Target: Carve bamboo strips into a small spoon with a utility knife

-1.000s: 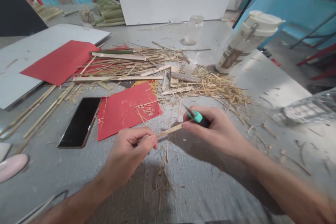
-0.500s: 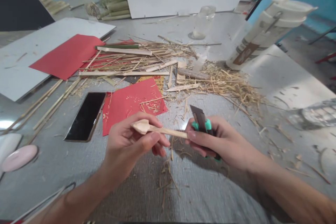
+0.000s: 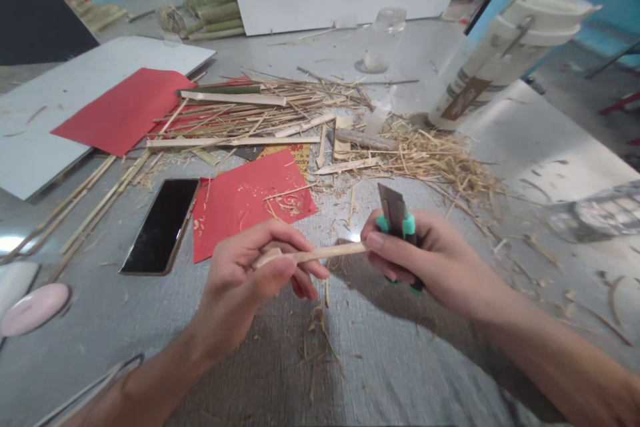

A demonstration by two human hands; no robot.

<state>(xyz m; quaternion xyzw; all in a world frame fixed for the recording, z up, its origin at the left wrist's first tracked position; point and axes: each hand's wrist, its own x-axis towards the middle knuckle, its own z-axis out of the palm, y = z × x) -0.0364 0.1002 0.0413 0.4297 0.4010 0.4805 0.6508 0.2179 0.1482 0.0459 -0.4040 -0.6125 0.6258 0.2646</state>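
Observation:
A slim pale wooden piece (image 3: 330, 251) spans the gap between my hands over the grey table. My left hand (image 3: 265, 267) pinches its wider, carved end between thumb and fingers, and the thumb partly hides that end. The thin end is between the thumb and fingers of my right hand (image 3: 415, 250). That same hand grips a black and green utility knife (image 3: 395, 210), its dark blade pointing up and away from the wood. Just beyond my left hand lies a red sheet (image 3: 240, 197) with wood shavings on it.
A phone (image 3: 160, 227) and a pink oval object (image 3: 35, 309) lie at left. Straw and thin sticks (image 3: 280, 107) spread across the back, beside a second red sheet (image 3: 120, 110). A clear jar (image 3: 383, 43) and a tall white container (image 3: 510, 57) stand behind, a clear bottle (image 3: 600, 213) at right.
The wooden piece has turned in my left hand, and its carved end is now more hidden by the thumb. My right hand has shifted slightly right and up with the knife.

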